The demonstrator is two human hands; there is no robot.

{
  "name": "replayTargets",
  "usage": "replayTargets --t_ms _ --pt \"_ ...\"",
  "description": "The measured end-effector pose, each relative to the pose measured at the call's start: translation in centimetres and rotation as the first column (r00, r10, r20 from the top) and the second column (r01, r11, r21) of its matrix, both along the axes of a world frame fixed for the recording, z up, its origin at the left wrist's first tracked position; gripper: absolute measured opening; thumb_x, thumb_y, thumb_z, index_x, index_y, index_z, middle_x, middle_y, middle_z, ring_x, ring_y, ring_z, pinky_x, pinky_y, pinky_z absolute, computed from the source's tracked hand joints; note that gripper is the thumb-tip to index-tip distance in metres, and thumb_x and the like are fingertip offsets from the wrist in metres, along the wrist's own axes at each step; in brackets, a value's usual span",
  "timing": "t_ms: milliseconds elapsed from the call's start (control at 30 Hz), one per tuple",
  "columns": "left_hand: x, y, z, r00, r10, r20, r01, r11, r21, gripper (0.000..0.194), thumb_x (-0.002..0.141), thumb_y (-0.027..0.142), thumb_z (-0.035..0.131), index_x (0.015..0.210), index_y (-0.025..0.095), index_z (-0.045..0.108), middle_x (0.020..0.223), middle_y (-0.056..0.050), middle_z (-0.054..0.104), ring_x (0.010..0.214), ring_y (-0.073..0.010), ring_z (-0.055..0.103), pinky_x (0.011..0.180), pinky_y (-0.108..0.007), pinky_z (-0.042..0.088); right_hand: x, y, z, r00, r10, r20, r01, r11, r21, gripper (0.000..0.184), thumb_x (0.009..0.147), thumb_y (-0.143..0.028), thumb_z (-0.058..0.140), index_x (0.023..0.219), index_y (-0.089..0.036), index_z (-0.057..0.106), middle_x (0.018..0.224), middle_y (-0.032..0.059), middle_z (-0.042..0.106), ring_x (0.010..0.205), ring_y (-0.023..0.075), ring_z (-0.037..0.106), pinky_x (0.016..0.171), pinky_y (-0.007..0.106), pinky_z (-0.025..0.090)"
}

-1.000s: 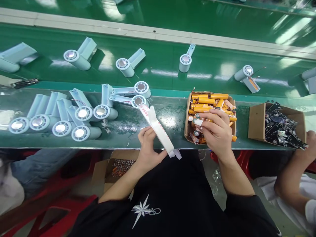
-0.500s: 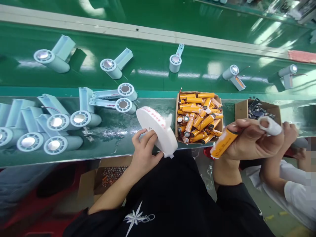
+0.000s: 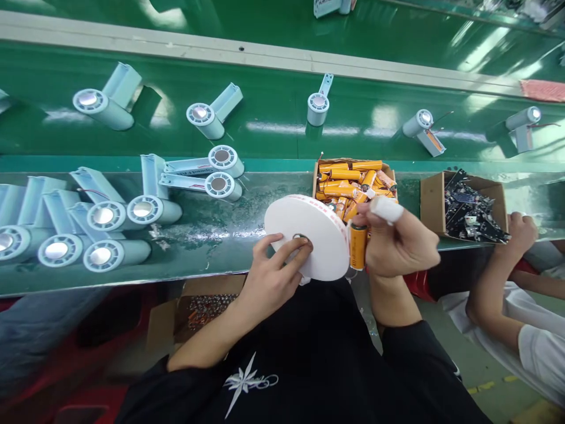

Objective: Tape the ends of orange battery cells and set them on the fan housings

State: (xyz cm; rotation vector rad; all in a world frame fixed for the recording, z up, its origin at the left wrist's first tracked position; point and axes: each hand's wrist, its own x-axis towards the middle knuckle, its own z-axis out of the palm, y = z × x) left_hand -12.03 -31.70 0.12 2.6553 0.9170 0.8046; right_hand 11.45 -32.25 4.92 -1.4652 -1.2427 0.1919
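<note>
While the left hand (image 3: 276, 274) held the white roll (image 3: 309, 235) with bent fingers at its centre hole, the right hand (image 3: 392, 247) pinched an orange cell (image 3: 358, 246) in its fingers. The left thumb was hidden behind the roll. The cell stood nearly upright just beside the roll's right edge; I could not tell if they touched. A white wrap (image 3: 386, 209) covered one right finger. Below and left of the left grip, an open box (image 3: 163, 324) held small parts. Just beyond both grips, the cell box (image 3: 315, 179) was full of orange cells. To the right was the board box (image 3: 432, 206), with another person's hand (image 3: 522, 232) beside it. Left of the roll, pale blue fans (image 3: 223, 185) lay on the bench (image 3: 229, 235). Farther beyond, more fans lay apart on the green belt (image 3: 273, 100).
</note>
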Motion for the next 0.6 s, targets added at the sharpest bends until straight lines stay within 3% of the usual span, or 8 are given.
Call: replayTargets --t_ms 100,167,233,300,400,467,533,600 --pt "-0.8 0.2 -0.1 0.999 0.030 -0.031 -0.028 0.997 0.066 0.072 0.085 0.001 0.070 0.152 0.028 0.060 0.125 -0.007 0.078 0.122 -0.0321 0.057 0.106 -0.049 0.047 0.4 -0.2 -0.9 0.999 0.008 -0.039 -0.004 0.996 0.089 0.018 0.103 -0.046 0.073 0.113 -0.033 0.081 0.092 0.0019 0.081 0.083 0.0248 0.081 0.082 0.045 0.071" --pt "-1.7 0.5 -0.1 0.996 0.069 -0.052 -0.063 0.991 0.118 0.069 0.087 0.003 0.072 0.151 0.028 0.062 0.123 -0.005 0.079 0.121 -0.0327 0.055 0.104 -0.049 0.046 0.8 -0.6 -0.9 0.975 0.166 -0.149 -0.160 0.986 0.050 0.031 0.103 -0.048 0.073 0.130 -0.033 0.076 0.111 0.0048 0.082 0.102 0.0260 0.081 0.091 0.045 0.070" --pt "-2.7 0.9 0.1 0.992 0.113 -0.065 -0.101 0.982 0.160 0.067 0.089 0.005 0.075 0.149 0.032 0.064 0.122 -0.004 0.080 0.123 -0.0342 0.053 0.104 -0.051 0.046 1.4 -1.3 -0.4 0.900 0.356 -0.249 -0.384 0.921 -0.068 0.049 0.099 -0.057 0.076 0.140 -0.030 0.071 0.121 0.0085 0.081 0.114 0.0285 0.079 0.094 0.045 0.069" --pt "-3.5 1.4 0.6 0.989 0.129 -0.073 -0.115 0.979 0.166 0.067 0.091 0.009 0.076 0.150 0.038 0.064 0.123 -0.003 0.079 0.124 -0.0348 0.052 0.105 -0.054 0.047 2.1 -1.8 0.4 0.858 0.459 -0.230 -0.508 0.827 -0.241 0.048 0.093 -0.056 0.083 0.129 -0.025 0.077 0.111 0.0077 0.083 0.101 0.0277 0.081 0.085 0.038 0.069" --pt "-4.5 2.7 1.7 0.992 0.088 -0.093 -0.078 0.991 0.106 0.065 0.094 0.016 0.077 0.149 0.047 0.064 0.124 -0.002 0.078 0.121 -0.0337 0.056 0.111 -0.060 0.047 3.3 -2.2 2.4 0.896 0.441 -0.043 -0.418 0.809 -0.414 0.022 0.090 -0.044 0.089 0.095 -0.023 0.083 0.083 0.0015 0.082 0.073 0.0207 0.077 0.066 0.028 0.063" --pt "-4.9 3.5 2.7 0.993 0.058 -0.102 -0.051 0.997 0.064 0.062 0.095 0.018 0.076 0.147 0.051 0.065 0.123 -0.001 0.078 0.117 -0.0330 0.059 0.115 -0.065 0.046 3.9 -2.0 3.5 0.906 0.423 0.019 -0.372 0.818 -0.438 0.018 0.088 -0.040 0.090 0.087 -0.023 0.083 0.077 -0.0003 0.080 0.071 0.0201 0.076 0.066 0.028 0.062" --pt "-4.8 4.0 3.4 0.994 0.064 -0.087 -0.062 0.998 0.027 0.061 0.096 0.019 0.076 0.145 0.052 0.065 0.121 -0.001 0.078 0.114 -0.0328 0.061 0.118 -0.068 0.042 3.5 -1.8 3.6 0.914 0.404 -0.027 -0.378 0.827 -0.416 0.017 0.086 -0.039 0.092 0.088 -0.025 0.083 0.077 -0.0005 0.080 0.076 0.0222 0.078 0.072 0.031 0.066" --pt "-4.1 3.7 3.8 0.992 0.118 -0.054 -0.116 0.993 0.030 0.059 0.095 0.023 0.078 0.144 0.054 0.065 0.118 -0.001 0.078 0.110 -0.0327 0.061 0.119 -0.072 0.037 1.9 -1.7 2.4 0.942 0.290 -0.171 -0.328 0.905 -0.271 0.022 0.086 -0.045 0.092 0.094 -0.026 0.083 0.083 0.0019 0.081 0.083 0.0262 0.081 0.079 0.039 0.069"
